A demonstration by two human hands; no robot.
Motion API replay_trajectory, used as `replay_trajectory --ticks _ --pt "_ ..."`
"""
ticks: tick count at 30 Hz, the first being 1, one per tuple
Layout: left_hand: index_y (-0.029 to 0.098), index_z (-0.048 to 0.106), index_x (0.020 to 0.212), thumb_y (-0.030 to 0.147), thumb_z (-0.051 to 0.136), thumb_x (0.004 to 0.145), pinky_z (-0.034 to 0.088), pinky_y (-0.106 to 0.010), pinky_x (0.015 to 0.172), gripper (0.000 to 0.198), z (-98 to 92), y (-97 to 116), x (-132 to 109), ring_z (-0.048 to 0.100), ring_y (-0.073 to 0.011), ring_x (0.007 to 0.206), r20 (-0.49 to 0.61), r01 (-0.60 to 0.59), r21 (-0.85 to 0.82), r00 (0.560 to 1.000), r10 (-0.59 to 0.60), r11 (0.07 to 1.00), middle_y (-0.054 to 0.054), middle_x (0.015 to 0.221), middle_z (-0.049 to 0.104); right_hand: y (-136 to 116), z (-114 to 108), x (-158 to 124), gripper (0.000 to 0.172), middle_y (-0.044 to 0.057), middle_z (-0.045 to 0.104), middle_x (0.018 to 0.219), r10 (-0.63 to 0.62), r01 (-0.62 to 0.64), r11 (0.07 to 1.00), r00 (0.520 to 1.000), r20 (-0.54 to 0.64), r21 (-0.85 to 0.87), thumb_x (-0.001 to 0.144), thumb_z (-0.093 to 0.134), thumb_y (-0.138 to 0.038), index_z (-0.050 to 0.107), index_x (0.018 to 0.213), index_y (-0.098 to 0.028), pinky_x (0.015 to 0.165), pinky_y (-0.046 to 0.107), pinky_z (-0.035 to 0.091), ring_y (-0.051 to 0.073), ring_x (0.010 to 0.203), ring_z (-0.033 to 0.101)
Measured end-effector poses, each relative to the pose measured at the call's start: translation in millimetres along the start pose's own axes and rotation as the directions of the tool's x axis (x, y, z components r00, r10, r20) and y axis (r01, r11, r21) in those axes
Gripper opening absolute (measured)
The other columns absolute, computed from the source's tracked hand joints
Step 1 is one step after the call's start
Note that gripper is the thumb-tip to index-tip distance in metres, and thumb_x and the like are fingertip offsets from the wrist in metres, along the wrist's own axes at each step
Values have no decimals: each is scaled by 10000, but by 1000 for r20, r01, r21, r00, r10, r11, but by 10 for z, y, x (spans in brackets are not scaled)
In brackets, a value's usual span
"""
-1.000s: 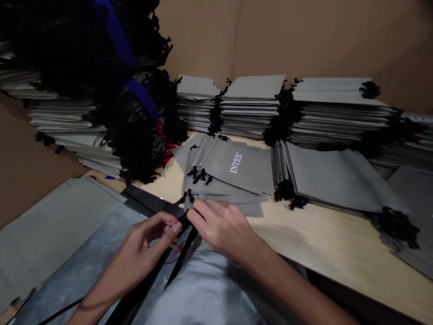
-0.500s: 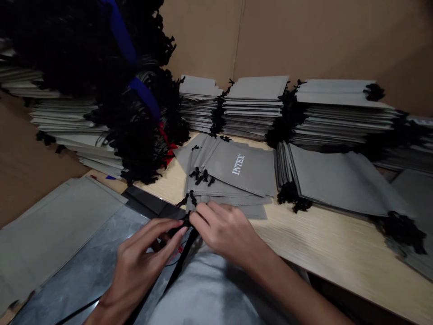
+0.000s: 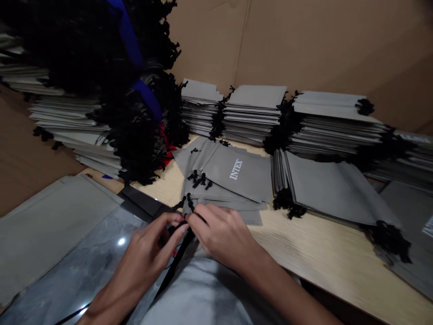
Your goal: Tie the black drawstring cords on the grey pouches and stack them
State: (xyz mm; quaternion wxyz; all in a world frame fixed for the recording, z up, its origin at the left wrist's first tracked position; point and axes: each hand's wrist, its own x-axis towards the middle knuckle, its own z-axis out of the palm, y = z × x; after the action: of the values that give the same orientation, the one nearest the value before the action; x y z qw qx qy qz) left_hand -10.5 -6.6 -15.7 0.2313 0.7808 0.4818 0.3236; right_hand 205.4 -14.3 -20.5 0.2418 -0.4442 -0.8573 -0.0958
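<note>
My left hand pinches a black cord between thumb and fingers at the table's near edge. Close against it, my right hand is closed on the same cord, its fingertips curled under. The cord trails down toward my lap, and the part between the fingertips is mostly hidden. Just beyond the hands lies a loose spread of grey drawstring pouches, the top one printed INTEX. Small black cord knots stick out from their left edges.
Stacks of grey pouches stand along the cardboard wall. A tall heap of black-corded bundles with blue straps rises at left. More pouches lie at right. Flat grey pieces rest on the marbled surface.
The view has shifted slightly. Both hands stay together on the cord, with the fingertips moved a little closer and a short cord end now showing above the right fingers.
</note>
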Motion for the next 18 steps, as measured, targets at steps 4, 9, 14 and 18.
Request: replay_trajectory --ticks 4,9,14,18 --pt "258 714 1157 387 623 1091 542 -232 517 171 -21 -26 -1 735 -151 561 13 -99 125 995 98 987 17 897 837 37 6 7 80 -19 700 975 -7 6 998 1000 9 66 1109 650 -165 680 1126 -237 566 349 323 162 840 638" --pt "298 660 1209 352 517 1159 581 -284 692 160 -54 -50 17 839 -202 809 146 -150 186 982 124 971 16 1009 831 109 -39 70 95 -16 682 961 -64 60 996 997 54 71 1114 641 -160 665 1052 -228 576 359 327 163 813 643" --pt "309 609 1117 309 475 1163 527 -284 678 142 -132 12 54 808 -181 771 274 -98 162 960 50 982 58 909 763 254 -172 240 142 17 673 998 -235 223 972 946 221 77 1126 539 -128 647 1074 -205 546 364 307 176 801 643" --pt "312 595 1096 341 450 1172 509 -271 611 166 -184 79 95 787 -169 716 314 -40 134 950 -4 990 63 878 752 381 -217 379 118 34 679 1026 -359 324 933 872 332 157 1082 583 -129 655 1144 -200 521 358 329 192 865 645"
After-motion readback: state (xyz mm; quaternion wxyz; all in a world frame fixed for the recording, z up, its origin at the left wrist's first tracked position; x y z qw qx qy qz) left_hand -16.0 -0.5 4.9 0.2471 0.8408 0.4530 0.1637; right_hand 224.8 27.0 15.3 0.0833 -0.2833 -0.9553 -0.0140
